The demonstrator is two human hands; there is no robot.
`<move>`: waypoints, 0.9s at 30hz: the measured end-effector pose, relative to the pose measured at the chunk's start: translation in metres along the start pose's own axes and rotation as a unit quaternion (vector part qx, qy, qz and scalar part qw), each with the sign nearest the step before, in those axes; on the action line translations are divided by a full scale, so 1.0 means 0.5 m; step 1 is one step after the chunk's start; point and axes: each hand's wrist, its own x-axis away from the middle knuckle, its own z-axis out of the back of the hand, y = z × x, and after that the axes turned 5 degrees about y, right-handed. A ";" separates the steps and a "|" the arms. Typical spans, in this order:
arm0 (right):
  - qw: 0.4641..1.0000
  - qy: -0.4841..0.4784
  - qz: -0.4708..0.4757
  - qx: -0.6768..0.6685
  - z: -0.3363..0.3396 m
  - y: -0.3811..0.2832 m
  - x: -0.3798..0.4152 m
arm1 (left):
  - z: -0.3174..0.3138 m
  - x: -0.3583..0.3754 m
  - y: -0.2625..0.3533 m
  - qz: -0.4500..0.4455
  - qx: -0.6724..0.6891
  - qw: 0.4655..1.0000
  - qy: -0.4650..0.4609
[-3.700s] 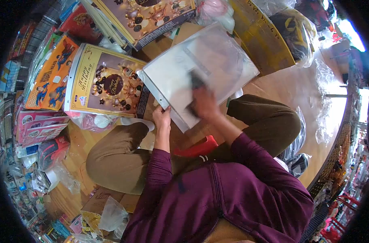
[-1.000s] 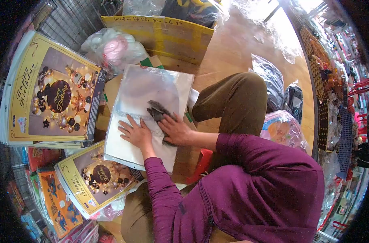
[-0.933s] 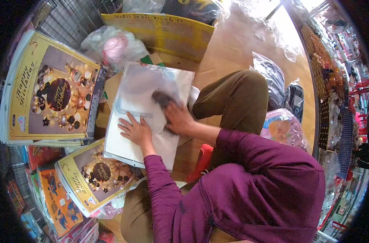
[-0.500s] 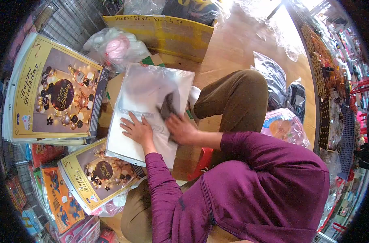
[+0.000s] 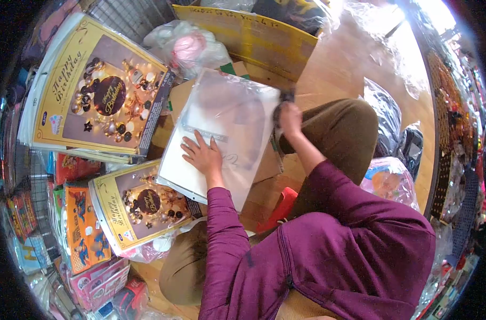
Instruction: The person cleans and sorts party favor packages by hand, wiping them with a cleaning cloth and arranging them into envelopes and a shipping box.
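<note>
Head view: close to the person's lap, a red thing [image 5: 281, 209] sits near the floor [image 5: 339, 69]. Just past it, between the knees, a clear bag [image 5: 248, 114] lies flat with a white sheet inside. Brown card [image 5: 268, 165] pokes out by its right edge. The left hand [image 5: 204, 156] is flat on the bag with its fingers spread, not gripping anything. The right hand [image 5: 290, 119] is just beside the bag's top right corner, bent around a dark cloth [image 5: 286, 97]; both are blurry. By the bag's bottom left corner is a small birthday pack [image 5: 147, 204], and next to that an orange hero pack [image 5: 84, 226]. Farther off, toward the left edge of the floor, is a big birthday pack [image 5: 107, 90]. Next comes a puffy pink bag [image 5: 188, 49]. Farthest is a yellow box [image 5: 253, 36].
</note>
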 end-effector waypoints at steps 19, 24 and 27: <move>0.931 -0.005 0.292 0.217 -0.191 -0.112 -0.059 | 0.006 0.002 0.007 -0.008 0.003 1.000 0.016; 0.965 0.029 0.179 0.189 -0.149 -0.071 -0.064 | 0.006 0.001 0.005 0.002 0.007 1.000 0.011; 0.965 -0.141 0.062 0.214 -0.080 -0.052 -0.022 | 0.004 0.004 0.000 0.009 0.013 1.000 0.012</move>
